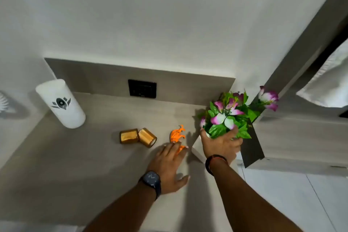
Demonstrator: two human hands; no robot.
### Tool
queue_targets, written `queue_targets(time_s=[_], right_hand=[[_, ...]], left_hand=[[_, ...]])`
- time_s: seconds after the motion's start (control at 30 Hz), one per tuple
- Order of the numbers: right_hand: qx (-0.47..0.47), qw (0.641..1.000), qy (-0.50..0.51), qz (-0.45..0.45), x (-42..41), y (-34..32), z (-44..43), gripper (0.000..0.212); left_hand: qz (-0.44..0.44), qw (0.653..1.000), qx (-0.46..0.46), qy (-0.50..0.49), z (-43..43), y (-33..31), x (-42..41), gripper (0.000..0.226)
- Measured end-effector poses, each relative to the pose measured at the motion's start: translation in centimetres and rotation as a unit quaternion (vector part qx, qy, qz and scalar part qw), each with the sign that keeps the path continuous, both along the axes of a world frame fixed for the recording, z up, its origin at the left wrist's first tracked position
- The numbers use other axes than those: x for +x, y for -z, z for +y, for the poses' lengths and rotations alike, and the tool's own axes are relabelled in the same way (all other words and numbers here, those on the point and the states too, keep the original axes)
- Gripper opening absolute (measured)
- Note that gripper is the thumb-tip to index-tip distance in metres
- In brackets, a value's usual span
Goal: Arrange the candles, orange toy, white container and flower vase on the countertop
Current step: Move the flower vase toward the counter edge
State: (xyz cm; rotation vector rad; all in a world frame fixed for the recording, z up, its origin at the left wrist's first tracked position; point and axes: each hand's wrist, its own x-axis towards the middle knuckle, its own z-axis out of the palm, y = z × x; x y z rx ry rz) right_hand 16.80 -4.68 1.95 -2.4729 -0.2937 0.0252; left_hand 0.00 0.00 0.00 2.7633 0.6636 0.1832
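My right hand [221, 143] grips the flower vase [228, 117], a small white pot of pink-white flowers and green leaves, at the countertop's right corner; the pot itself is mostly hidden by my fingers. My left hand [169, 164] lies flat, fingers spread, its fingertips touching the lower part of the orange toy [177, 134]. Two gold candles [137, 137] lie on their sides, touching each other, left of the toy. The tall white container [61, 103] with a dark emblem stands at the far left of the countertop [75, 165].
A black socket plate [142, 88] sits on the low back panel. The countertop's right edge [197, 151] drops off just under my right wrist, with white floor tiles below. A dark-edged wooden panel [252, 149] stands right of the vase.
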Motion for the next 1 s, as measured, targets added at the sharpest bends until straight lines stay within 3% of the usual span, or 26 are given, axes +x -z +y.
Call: queue_targets(time_s=[0.1,0.17,0.33,0.53,0.7,0.83,1.0], right_hand=[[0.017,0.982,0.103,0.157,-0.6,2.3,0.6,0.123],[0.044,0.974,0.107,0.197,-0.6,3.7,1.0,0.116],[0.084,0.981,0.098,0.148,0.7,4.6,2.4,0.092],[0.168,0.98,0.081,0.065,3.0,5.1,2.3,0.075],[0.256,0.966,0.031,0.016,4.5,6.9,3.0,0.088],[0.281,0.959,-0.003,0.025,5.5,7.6,3.8,0.104],[0.281,0.96,0.005,0.022,5.3,8.2,4.0,0.093]], left_hand=[[0.048,0.996,0.013,0.07,-1.2,4.1,-0.3,0.079],[0.056,0.993,0.022,0.106,-1.7,5.8,-0.3,0.079],[0.057,0.985,0.071,0.144,-1.0,7.2,0.4,0.077],[0.015,0.985,0.059,0.161,-0.6,7.3,0.4,0.073],[0.016,0.98,0.076,0.184,-0.1,7.9,0.8,0.067],[0.02,0.979,0.082,0.187,0.1,8.3,1.1,0.067],[0.025,0.981,0.079,0.176,0.1,8.3,1.0,0.071]])
